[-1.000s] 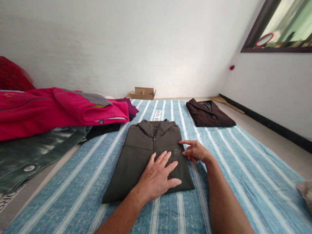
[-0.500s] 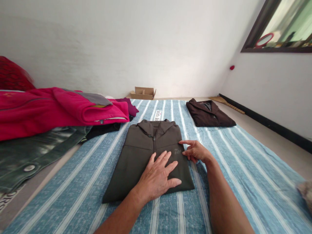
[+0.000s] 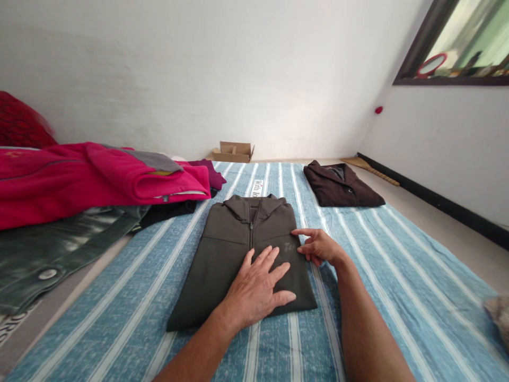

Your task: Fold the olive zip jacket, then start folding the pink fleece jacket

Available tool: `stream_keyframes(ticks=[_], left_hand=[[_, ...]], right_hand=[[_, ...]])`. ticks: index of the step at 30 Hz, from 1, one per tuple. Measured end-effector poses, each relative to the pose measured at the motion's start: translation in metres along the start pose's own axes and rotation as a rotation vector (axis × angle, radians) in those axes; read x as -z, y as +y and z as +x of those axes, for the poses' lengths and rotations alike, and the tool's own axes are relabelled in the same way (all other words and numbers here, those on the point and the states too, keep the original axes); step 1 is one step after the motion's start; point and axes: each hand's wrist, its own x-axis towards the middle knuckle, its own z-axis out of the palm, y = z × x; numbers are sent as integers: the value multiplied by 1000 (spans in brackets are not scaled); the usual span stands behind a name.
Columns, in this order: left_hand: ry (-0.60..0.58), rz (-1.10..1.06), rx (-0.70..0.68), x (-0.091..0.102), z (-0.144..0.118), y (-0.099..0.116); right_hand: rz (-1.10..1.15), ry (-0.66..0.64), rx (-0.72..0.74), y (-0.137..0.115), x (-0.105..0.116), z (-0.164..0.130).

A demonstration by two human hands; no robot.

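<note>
The fingers (image 3: 265, 261) of the left hand (image 3: 254, 292) lie spread and flat, palm down, on the lower right part of a folded olive zip jacket (image 3: 230, 254). The right hand (image 3: 318, 246) rests at the jacket's right edge, its forefinger stretched out along the hem and the other fingers curled loosely; whether they pinch the cloth I cannot tell. Both forearms reach in from the bottom of the view, bare.

Just beside the right forefinger a small pale logo is printed on the jacket, too small to read. The jacket lies face up, zip closed, collar away from the person, in the middle of a blue striped sheet (image 3: 397, 276). A white label (image 3: 258, 187) on the sheet, just beyond the collar, reads "With lo", the rest hidden.

Further off to the right lies a folded dark brown garment (image 3: 342, 188) on the same sheet. To the left a pink jacket (image 3: 99, 178) is heaped over a dark green garment (image 3: 59, 249) with a snap button. By the far wall stands an open cardboard box (image 3: 233, 152); what it holds cannot be seen.
</note>
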Motion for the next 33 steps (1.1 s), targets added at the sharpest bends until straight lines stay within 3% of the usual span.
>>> stream_keyframes(ticks=[25,30,33], left_hand=[[-2,-78,16,0,-3,0],[-103,-159,30,20,-4,0],[-85,-212,48,38,3,-3]], right_hand=[[21,1,0,0,-6,-1],[11,-13,-10,3,-7,2],[19,-18,-2,4,-7,3]])
